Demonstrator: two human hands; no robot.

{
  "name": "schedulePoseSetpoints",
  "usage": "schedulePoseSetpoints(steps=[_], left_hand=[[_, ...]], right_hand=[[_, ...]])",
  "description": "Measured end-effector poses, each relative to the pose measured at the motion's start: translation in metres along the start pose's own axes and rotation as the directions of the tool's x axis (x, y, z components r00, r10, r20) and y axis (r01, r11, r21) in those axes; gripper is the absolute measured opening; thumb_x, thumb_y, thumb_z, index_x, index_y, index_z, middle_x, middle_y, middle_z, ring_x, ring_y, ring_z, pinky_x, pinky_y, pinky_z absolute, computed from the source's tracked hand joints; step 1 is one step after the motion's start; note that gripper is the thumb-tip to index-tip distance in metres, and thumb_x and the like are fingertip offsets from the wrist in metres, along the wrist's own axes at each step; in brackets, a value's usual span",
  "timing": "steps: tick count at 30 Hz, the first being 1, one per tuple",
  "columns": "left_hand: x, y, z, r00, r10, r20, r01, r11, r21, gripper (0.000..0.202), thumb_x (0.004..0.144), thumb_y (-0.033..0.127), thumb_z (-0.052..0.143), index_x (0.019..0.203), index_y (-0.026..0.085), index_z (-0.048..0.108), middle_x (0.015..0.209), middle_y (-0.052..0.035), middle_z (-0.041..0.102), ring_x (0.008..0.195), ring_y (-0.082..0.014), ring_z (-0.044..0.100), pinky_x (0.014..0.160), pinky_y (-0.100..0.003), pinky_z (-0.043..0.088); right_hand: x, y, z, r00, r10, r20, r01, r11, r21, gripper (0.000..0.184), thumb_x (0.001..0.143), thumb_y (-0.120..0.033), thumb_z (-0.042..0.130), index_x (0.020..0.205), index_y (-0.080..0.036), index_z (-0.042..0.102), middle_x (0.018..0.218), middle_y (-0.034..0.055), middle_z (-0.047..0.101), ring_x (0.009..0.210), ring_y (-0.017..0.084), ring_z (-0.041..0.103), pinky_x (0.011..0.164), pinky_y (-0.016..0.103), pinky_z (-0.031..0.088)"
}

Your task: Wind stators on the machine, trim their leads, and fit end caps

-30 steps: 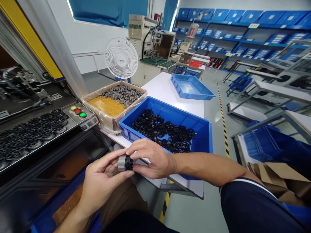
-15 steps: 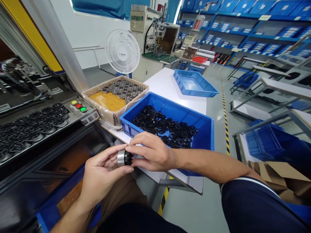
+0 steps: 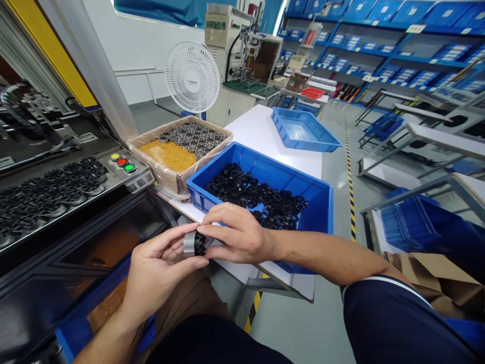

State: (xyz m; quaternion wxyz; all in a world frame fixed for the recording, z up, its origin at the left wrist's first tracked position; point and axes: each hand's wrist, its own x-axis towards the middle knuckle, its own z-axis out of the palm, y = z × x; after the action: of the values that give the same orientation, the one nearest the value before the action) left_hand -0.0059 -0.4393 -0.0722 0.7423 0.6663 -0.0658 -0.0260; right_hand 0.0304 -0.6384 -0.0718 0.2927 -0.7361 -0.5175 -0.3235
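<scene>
Both hands meet in front of me over a small part [image 3: 194, 244]: a silver metal ring with a black toothed plastic piece set against it. My left hand [image 3: 159, 273] pinches the silver ring between thumb and fingers. My right hand [image 3: 235, 235] grips the black piece from the right, fingers closed on it. Just behind the hands stands a blue bin [image 3: 322, 212] holding many black plastic rings [image 3: 261, 199].
A cardboard box [image 3: 166, 179] with metal rings and a yellow layer sits left of the bin. A machine tray [image 3: 49, 194] with black parts and coloured buttons [image 3: 122, 163] lies at the left. An empty blue tray [image 3: 303, 132] and a white fan [image 3: 192, 77] stand farther back.
The hands keep the same grip on the part; my fingers shift slightly around it. The view has tilted a little, so everything sits slightly higher in the picture.
</scene>
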Motion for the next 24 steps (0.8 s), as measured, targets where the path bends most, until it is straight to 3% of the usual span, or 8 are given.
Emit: schedulePoseSetpoints(steps=[7,14,18,20,22,23,24], left_hand=[[0.002,0.001,0.000,0.999,-0.028,0.022,0.028,1.000,0.003,0.051,0.046,0.014,0.092,0.095,0.021,0.079,0.081,-0.0044,0.079,0.072,-0.0248,0.075,0.070,-0.030,0.064],[0.002,-0.004,0.000,0.995,-0.056,0.085,0.060,0.997,-0.046,0.052,0.045,0.011,0.092,0.094,0.024,0.079,0.083,-0.0033,0.079,0.075,-0.0244,0.076,0.070,-0.027,0.063],[0.000,-0.009,-0.002,0.993,-0.049,0.107,0.046,0.999,0.025,0.048,0.061,0.021,0.087,0.107,0.028,0.076,0.096,-0.0022,0.079,0.084,-0.0216,0.076,0.077,-0.024,0.061],[0.000,-0.009,-0.004,0.990,-0.032,0.134,0.017,0.993,0.113,0.045,0.074,0.028,0.078,0.118,0.028,0.070,0.114,-0.0038,0.074,0.097,-0.0215,0.073,0.083,-0.024,0.059],[0.002,-0.009,-0.010,0.990,-0.006,0.139,-0.021,0.981,0.193,0.045,0.081,0.034,0.071,0.125,0.028,0.066,0.128,-0.0055,0.068,0.104,-0.0225,0.070,0.087,-0.024,0.057],[0.003,-0.009,-0.014,0.991,-0.004,0.131,-0.025,0.976,0.218,0.045,0.082,0.036,0.069,0.126,0.027,0.065,0.130,-0.0060,0.066,0.104,-0.0226,0.070,0.087,-0.024,0.057],[0.006,-0.010,-0.018,0.993,-0.012,0.115,-0.015,0.973,0.230,0.045,0.083,0.038,0.068,0.127,0.027,0.064,0.131,-0.0063,0.065,0.103,-0.0226,0.070,0.086,-0.024,0.057]], right_hand=[[0.001,0.000,-0.004,0.999,-0.048,0.012,0.049,0.991,-0.122,0.034,0.091,-0.042,0.062,0.109,-0.012,0.061,0.097,0.0122,0.067,0.094,0.020,0.064,0.078,0.035,0.056],[-0.001,0.000,-0.006,0.981,-0.173,0.092,0.191,0.948,-0.256,0.034,0.090,-0.043,0.062,0.102,-0.011,0.064,0.102,0.0129,0.066,0.098,0.022,0.063,0.076,0.035,0.056],[0.001,0.003,-0.006,0.975,-0.192,0.115,0.214,0.949,-0.230,0.035,0.089,-0.041,0.064,0.102,-0.008,0.064,0.106,0.0144,0.066,0.102,0.023,0.062,0.080,0.035,0.056],[0.004,0.016,-0.011,0.990,-0.100,0.095,0.116,0.978,-0.176,0.039,0.089,-0.046,0.063,0.103,-0.009,0.065,0.105,0.0134,0.067,0.102,0.021,0.062,0.084,0.034,0.055],[0.005,0.041,-0.020,0.982,0.175,0.075,-0.158,0.969,-0.191,0.047,0.090,-0.052,0.059,0.109,-0.009,0.065,0.107,0.0133,0.067,0.102,0.019,0.062,0.089,0.034,0.053],[0.003,0.057,-0.025,0.926,0.369,0.077,-0.342,0.908,-0.243,0.048,0.092,-0.052,0.056,0.112,-0.009,0.064,0.108,0.0136,0.067,0.103,0.019,0.062,0.091,0.035,0.052],[-0.001,0.073,-0.029,0.821,0.564,0.088,-0.513,0.796,-0.320,0.046,0.094,-0.048,0.054,0.115,-0.008,0.063,0.110,0.0141,0.067,0.103,0.019,0.062,0.092,0.036,0.051]])
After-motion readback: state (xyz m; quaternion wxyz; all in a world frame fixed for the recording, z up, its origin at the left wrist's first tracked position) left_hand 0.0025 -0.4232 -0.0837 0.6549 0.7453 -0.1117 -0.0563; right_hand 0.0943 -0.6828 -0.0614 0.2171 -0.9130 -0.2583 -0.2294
